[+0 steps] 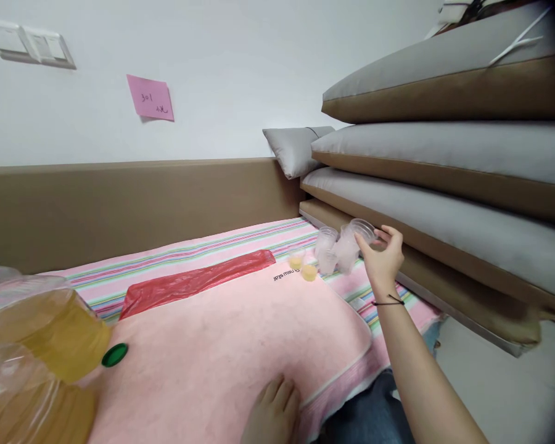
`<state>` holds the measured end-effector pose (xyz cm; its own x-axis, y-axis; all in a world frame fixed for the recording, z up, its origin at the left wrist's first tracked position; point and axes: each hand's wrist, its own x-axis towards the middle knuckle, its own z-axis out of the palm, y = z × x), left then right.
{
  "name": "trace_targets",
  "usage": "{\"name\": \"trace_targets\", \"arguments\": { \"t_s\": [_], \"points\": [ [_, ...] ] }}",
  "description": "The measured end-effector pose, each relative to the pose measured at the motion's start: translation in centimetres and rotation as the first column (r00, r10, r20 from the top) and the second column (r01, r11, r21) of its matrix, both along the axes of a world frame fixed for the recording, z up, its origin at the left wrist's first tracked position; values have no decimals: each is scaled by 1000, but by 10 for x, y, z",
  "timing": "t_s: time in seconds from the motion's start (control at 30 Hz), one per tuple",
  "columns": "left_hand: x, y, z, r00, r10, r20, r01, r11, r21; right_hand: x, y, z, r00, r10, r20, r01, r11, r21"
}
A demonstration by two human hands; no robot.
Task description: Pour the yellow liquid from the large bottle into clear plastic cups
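Note:
My right hand (pixel 383 253) reaches to the far right side of the bed, its thumb and fingers around the rim of a transparent plastic cup (pixel 362 229). Directly beside and below that cup are several more stacked plastic cups (pixel 335 251). Two small cups holding yellow liquid (pixel 309 272) stand to their left, at the mat's far edge. My left hand (pixel 274 412) lies palm down on the pink mat (pixel 203 345) near my lap, fingers stretched out and holding nothing.
Large bottles of yellow oil-like liquid (pixel 69 333) stand at the left, with a green cap (pixel 115 354) beside them. A red plastic bag (pixel 194 282) lies along the mat's far edge. Stacked grey-brown cushions (pixel 444 154) rise on the right, and a brown padded board (pixel 134 206) lines the wall.

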<state>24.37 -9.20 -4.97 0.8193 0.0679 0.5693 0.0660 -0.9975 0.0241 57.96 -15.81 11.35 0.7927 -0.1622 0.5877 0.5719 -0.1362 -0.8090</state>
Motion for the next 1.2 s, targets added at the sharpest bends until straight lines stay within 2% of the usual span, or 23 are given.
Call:
{"name": "trace_targets", "arguments": {
  "t_s": [0.1, 0.17, 0.23, 0.3, 0.4, 0.43, 0.5, 0.57, 0.67, 0.77, 1.0, 1.2],
  "points": [
    [-7, 1, 21, 998, -45, -47, 44, 999, -25, -9, -15, -22, 998, 15, -60, -15, 1000, 5],
    [-11, 0, 36, 996, -75, -46, 71, 994, -87, -10, -19, -37, 993, 50, -102, -51, 999, -10],
    [-6, -1, 52, 999, -46, -27, 39, 977, -209, -9, -21, -48, 987, 93, -132, -98, 995, -34],
    [12, -1, 67, 1000, 2, 9, 1, 935, -356, -6, -22, -55, 981, 125, -148, -134, 990, -54],
    [69, 4, 87, 993, -5, 118, 64, 861, -504, -4, -23, -58, 978, 137, -156, -148, 987, -60],
    [94, 6, 93, 988, 8, 154, 82, 817, -570, -4, -23, -58, 979, 137, -153, -147, 987, -60],
    [146, 9, 102, 980, 66, 190, 98, 669, -737, -4, -24, -58, 981, 137, -138, -148, 987, -65],
    [195, 10, 108, 975, 74, 208, 120, 613, -781, -4, -24, -58, 984, 132, -119, -142, 987, -76],
    [249, 11, 109, 968, 83, 235, 153, 548, -822, -3, -27, -60, 990, 100, -95, -110, 989, -103],
    [278, 12, 104, 967, 59, 247, 183, 509, -841, 0, -28, -62, 992, 78, -98, -93, 984, -153],
    [299, 14, 92, 964, -16, 265, 238, 490, -839, 5, -26, -68, 991, 64, -118, -91, 965, -244],
    [301, 6, 85, 964, -8, 266, 233, 506, -831, 8, -29, -71, 987, 53, -153, -91, 964, -250]
  ]
}}
